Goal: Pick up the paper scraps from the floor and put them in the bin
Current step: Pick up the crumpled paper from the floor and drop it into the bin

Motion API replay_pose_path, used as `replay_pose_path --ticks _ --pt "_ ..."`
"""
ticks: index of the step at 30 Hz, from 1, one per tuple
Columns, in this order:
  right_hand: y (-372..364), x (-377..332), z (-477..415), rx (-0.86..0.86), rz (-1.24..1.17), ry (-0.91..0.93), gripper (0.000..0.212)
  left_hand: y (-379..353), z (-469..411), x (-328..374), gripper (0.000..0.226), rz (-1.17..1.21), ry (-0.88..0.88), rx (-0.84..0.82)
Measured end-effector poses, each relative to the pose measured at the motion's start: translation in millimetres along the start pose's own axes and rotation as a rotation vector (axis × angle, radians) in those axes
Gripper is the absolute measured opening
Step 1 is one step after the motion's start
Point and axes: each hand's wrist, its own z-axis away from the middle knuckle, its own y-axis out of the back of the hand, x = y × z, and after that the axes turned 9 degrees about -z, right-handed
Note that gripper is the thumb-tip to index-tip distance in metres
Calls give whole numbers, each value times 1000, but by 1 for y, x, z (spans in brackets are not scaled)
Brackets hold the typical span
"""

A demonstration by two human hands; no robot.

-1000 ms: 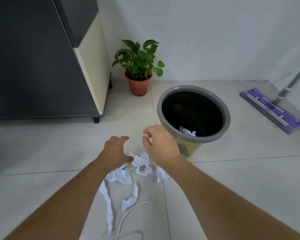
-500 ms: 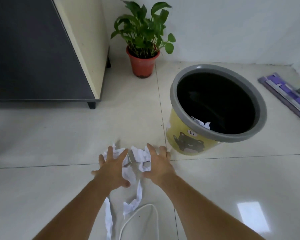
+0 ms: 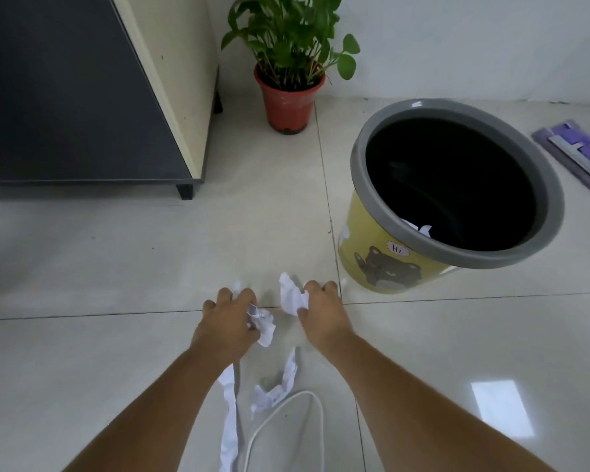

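Low over the tiled floor, my left hand (image 3: pixel 227 321) is closed around a crumpled white paper scrap (image 3: pixel 264 323). My right hand (image 3: pixel 322 310) grips another white scrap (image 3: pixel 292 294) that sticks up past its fingers. Two more scraps lie on the floor nearer to me: a long strip (image 3: pixel 230 420) under my left forearm and a crumpled piece (image 3: pixel 278 386) between my arms. The yellow bin (image 3: pixel 382 267) with a grey rim stands to the right of my right hand. A bit of white paper (image 3: pixel 423 229) shows inside its dark interior.
A potted green plant (image 3: pixel 288 97) stands against the wall at the back. A dark cabinet (image 3: pixel 82 97) on short legs fills the left. A purple flat mop head (image 3: pixel 576 151) lies at the right edge. A white cable (image 3: pixel 286 413) loops on the floor between my arms.
My hands came down onto the scraps with fingers spread, then closed, each taking hold of a crumpled piece. The view has moved lower and closer to the floor.
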Motion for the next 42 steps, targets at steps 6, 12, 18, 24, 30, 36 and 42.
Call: replay_pose_path --ticks 6,12,18,24,30,36,42 --pt "38 -28 9 73 -140 60 34 50 -2 1 35 174 32 124" --pt "76 -83 37 128 -176 212 27 127 8 15 34 260 3 286" --pt "154 -134 61 320 -278 365 28 213 22 57 38 305 -75 422" --pt "258 -127 88 487 -308 351 36 274 33 137 40 387 -239 488" --pt "332 -91 112 617 -225 231 29 281 38 228 54 395 -340 438" --pt "346 -68 112 652 -231 182 32 265 28 264 56 381 -385 396" --pt "337 -49 87 564 -314 18 48 238 10 260 82 475 -354 294"
